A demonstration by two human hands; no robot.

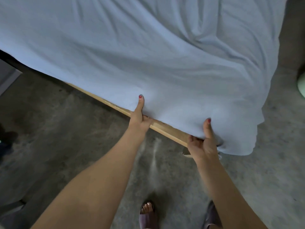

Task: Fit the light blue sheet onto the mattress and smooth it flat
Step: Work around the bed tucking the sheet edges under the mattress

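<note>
The light blue sheet (148, 47) covers the whole mattress, which is hidden beneath it, and shows long wrinkles running toward the near right corner. My left hand (140, 115) grips the sheet's near edge, thumb on top and fingers tucked under. My right hand (203, 142) grips the sheet's edge close to the corner, thumb up on the fabric, fingers curled beneath. A loose flap of sheet (244, 142) hangs down past the corner to the right of that hand.
A wooden bed frame rail (166, 128) runs diagonally under the sheet's near edge. Grey concrete floor (66, 121) lies below, with my feet in sandals (147, 214) at the bottom. A grey box (8, 76) sits at far left, a pale green object (301, 86) at far right.
</note>
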